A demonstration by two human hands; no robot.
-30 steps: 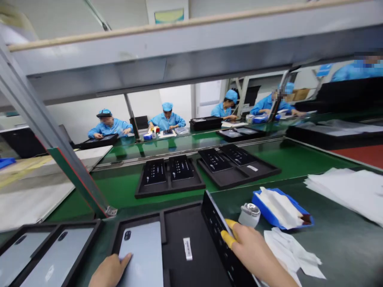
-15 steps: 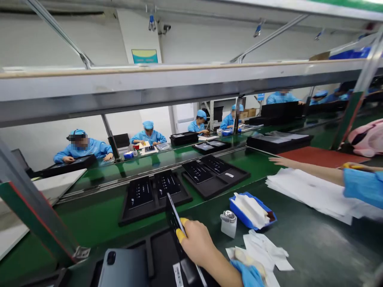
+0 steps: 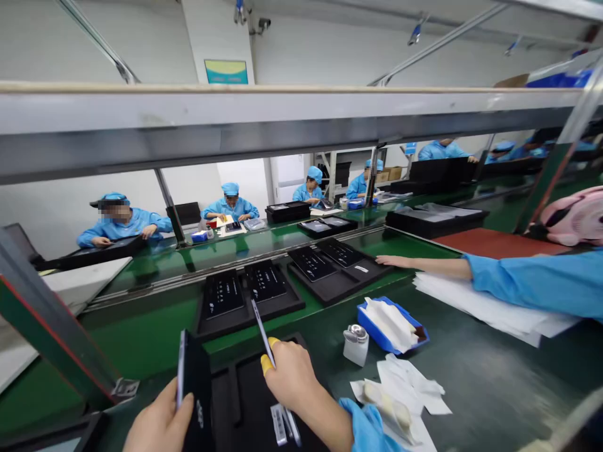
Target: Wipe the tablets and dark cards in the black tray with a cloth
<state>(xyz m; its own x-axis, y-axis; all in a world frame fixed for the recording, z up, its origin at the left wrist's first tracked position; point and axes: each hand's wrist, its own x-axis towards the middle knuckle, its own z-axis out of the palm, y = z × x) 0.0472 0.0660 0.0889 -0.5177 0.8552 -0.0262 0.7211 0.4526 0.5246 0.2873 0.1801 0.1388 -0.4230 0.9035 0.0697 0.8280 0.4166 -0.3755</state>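
Note:
My right hand point(image 3: 293, 384), with yellow finger cots, grips a thin dark tablet point(image 3: 264, 336) held on edge above a black tray point(image 3: 245, 402) at the near edge of the bench. My left hand point(image 3: 157, 427) holds a second tablet point(image 3: 191, 376) upright at the tray's left side, fingers wrapped round its lower edge. The tray under them has a white barcode label point(image 3: 279, 425). Both tablets are lifted clear of the tray's pockets.
Two more black trays with tablets point(image 3: 247, 295) point(image 3: 336, 267) lie on the green belt. A co-worker's arm in a blue sleeve point(image 3: 471, 270) reaches to the right tray over a white sheet stack point(image 3: 490, 307). A small bottle point(image 3: 355, 344), a blue dish of wipes point(image 3: 391, 323) and loose cloths point(image 3: 405, 395) lie at right.
My left hand has lifted the silver tablet from flat in the tray to upright. My right hand's tablet tipped more on edge. The co-worker's hand reached further left onto the tray. The view tilted up.

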